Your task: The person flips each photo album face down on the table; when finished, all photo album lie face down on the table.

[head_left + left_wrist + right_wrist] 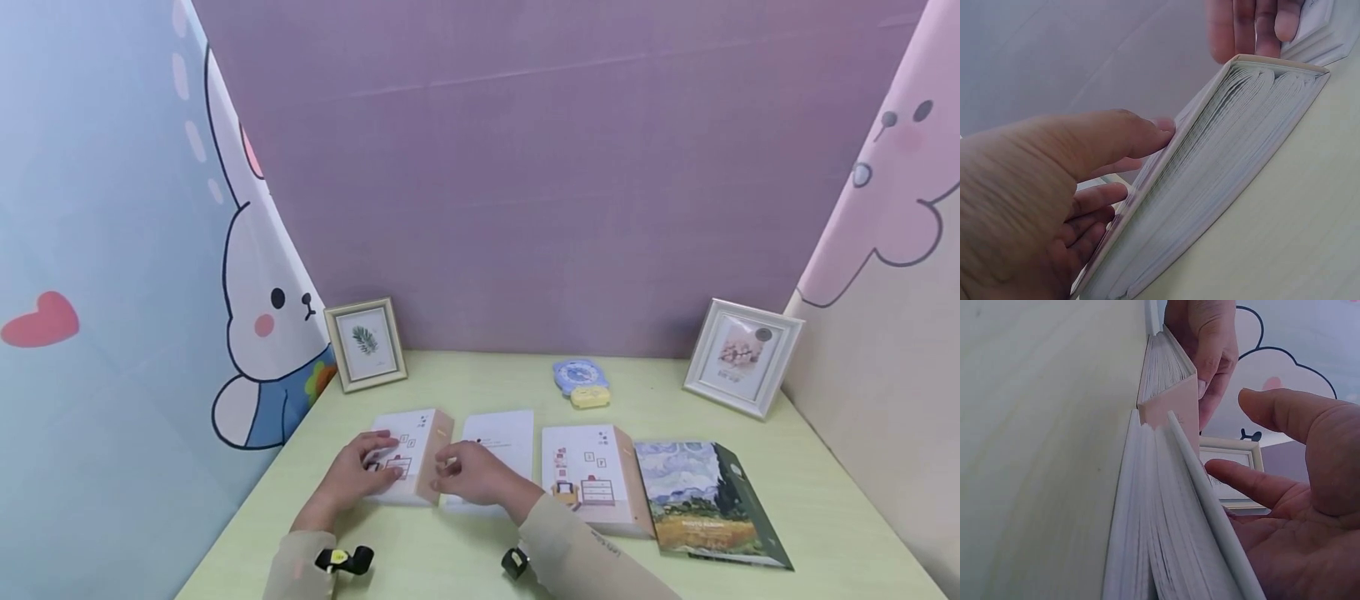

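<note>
My left hand point(348, 477) rests on the cover of the leftmost photo album point(422, 427), which shows drawn furniture and a pinkish spine. Its thumb and fingertips touch the cover; in the left wrist view the album's page edges point(1210, 181) face the camera. My right hand point(480, 477) hovers over the white album point(513, 429) lying second from left, its fingertips beside the leftmost album's spine. Thumb and index stand apart in the right wrist view, with nothing seen between them. Whether the right fingertips touch the spine I cannot tell.
A second furniture-print album point(581, 458) and a landscape-painting album point(690, 492) lie to the right. Behind them are a blue and yellow clock-like item point(581, 379), a leaf-print frame point(367, 343) at left and a silver frame point(742, 358) at right.
</note>
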Tool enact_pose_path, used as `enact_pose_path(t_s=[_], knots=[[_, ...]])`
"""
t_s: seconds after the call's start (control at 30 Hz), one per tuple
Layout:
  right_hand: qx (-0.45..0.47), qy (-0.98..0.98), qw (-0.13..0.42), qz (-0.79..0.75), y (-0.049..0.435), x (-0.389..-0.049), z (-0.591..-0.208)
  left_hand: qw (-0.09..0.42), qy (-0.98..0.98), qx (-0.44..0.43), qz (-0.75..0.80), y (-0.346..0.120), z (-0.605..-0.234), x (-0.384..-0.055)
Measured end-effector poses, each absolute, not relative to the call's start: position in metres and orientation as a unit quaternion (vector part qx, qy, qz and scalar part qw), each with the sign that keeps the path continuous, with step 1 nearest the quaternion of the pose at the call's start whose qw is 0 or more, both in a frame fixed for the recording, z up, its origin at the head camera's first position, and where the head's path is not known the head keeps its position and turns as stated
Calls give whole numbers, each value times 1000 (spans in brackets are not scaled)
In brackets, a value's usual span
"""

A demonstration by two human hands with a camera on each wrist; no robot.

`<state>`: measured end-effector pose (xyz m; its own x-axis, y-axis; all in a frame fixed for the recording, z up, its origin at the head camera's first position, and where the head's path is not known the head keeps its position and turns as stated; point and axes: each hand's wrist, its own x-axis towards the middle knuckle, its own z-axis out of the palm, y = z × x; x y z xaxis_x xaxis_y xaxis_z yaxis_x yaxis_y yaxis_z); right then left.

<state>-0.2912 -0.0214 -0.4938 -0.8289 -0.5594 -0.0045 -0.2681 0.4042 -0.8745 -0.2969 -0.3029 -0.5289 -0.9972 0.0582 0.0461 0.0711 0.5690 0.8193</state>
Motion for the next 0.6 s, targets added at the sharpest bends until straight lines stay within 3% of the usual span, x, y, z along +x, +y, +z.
enact_pose_path(t_s=[0.6], knots=[[-279, 809, 132, -501, 14, -310, -482, 92, -892, -20, -442, -288, -517, -302]])
